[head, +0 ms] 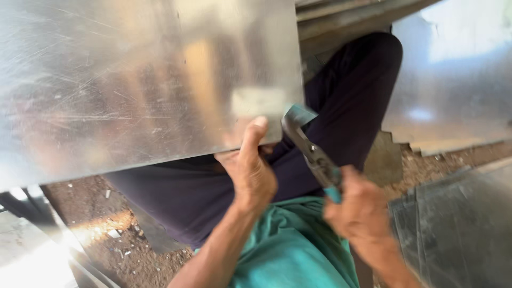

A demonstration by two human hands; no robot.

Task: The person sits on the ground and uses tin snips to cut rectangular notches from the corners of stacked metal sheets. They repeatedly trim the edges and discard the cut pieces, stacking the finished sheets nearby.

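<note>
A large scratched metal sheet [133, 80] fills the upper left, its lower right corner over the person's lap. The left hand [249, 168] grips that corner, thumb pressed on the top face, the other fingers hidden beneath. The right hand [360, 208] is clenched around the teal handles of metal snips [312, 152], whose blurred blades meet the sheet's right edge. Dark trousers and a green shirt lie below; more sheets [453, 90] at right are cut off by the frame
</note>
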